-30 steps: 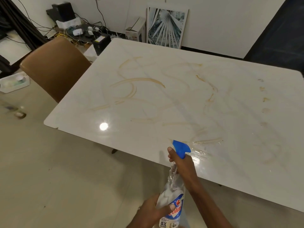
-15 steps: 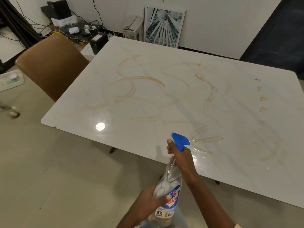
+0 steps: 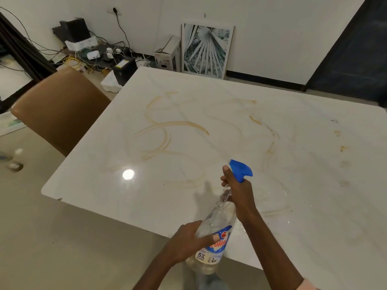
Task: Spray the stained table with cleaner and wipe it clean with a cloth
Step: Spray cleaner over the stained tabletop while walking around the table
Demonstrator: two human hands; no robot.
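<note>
1. Right, biggest thing first: the white marble-look table (image 3: pixel 282 126) fills most of the view, its glossy top catching a bright spot of light near the front left corner.
2. Brown stains (image 3: pixel 167 132) loop and curl across the middle of the top, with small dried blotches dotted down the right side and a wet, shiny patch just beyond the right hand.
3. Tucked against the table's left edge sits a tan chair (image 3: pixel 60 109).
4. Now the spray bottle (image 3: pixel 215 231): clear plastic, blue-and-red label reading "5X SHINE", held tilted over the table's near edge, its blue trigger head (image 3: pixel 240 170) pointing out over the stained surface.
5. The right hand (image 3: pixel 238 193) is wrapped tight around the bottle's neck, fingers curled in under the trigger head.
6. The left hand (image 3: pixel 188 241) cups the lower body of the bottle from the left, closed on it, thumb lying across the label.
</note>
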